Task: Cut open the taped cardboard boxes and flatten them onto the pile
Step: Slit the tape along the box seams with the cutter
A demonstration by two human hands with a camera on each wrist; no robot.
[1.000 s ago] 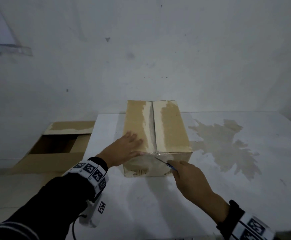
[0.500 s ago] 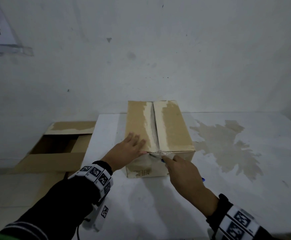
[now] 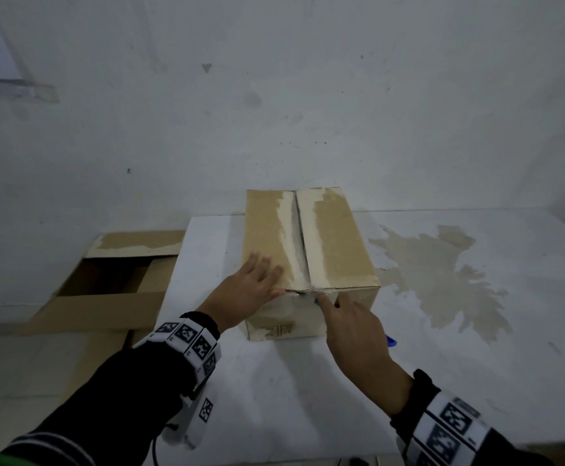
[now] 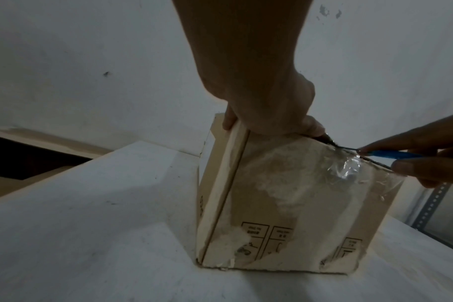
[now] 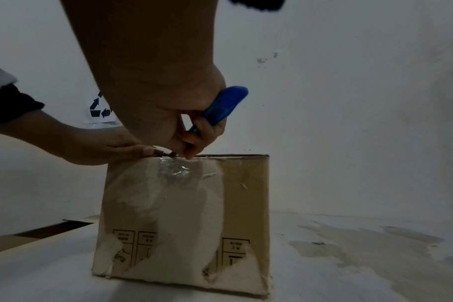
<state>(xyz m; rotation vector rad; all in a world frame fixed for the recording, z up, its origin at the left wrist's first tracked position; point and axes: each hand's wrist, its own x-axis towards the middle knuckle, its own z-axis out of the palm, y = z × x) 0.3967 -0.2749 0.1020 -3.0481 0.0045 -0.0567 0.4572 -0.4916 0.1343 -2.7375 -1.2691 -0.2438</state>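
A closed cardboard box stands on the white table, its top flaps meeting along a centre seam with worn clear tape folded over the near edge. My left hand lies flat with straight fingers on the box's top left flap, thumb at the near edge. My right hand grips a blue-handled utility knife, its blade tip at the taped near top edge of the box. The blue knife handle shows between the fingers in the left wrist view.
A pile of flattened and opened cardboard lies lower down, left of the table. A large beige stain marks the table right of the box. A white wall stands close behind. A metal shelf post shows at the right.
My right hand has moved up and left, bringing the knife blade from the box's near face onto the taped top edge at the seam. The left hand has stayed flat on the box.
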